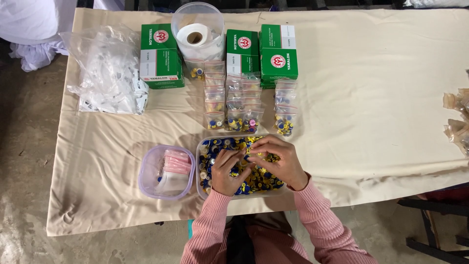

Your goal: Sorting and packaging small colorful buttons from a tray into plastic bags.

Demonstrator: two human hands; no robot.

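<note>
A clear rectangular tub point(201, 146) at the table's near edge is full of small blue and yellow caps point(222, 144). Both hands are down in it. My left hand point(225, 172) rests on the caps with curled fingers. My right hand point(279, 161) lies beside it, fingertips pinched together over the caps where the two hands meet. What the fingers pinch is too small to make out. Left of the tub stands a pale purple tub point(146, 171) holding empty small zip bags point(176, 164).
Rows of small filled zip bags point(244, 105) lie beyond the tub. Behind them stand green and white boxes point(160, 56), and a clear round container with a tape roll point(196, 35). A heap of clear plastic bags point(105, 68) lies far left. More wrapped items point(457, 117) sit at the right edge.
</note>
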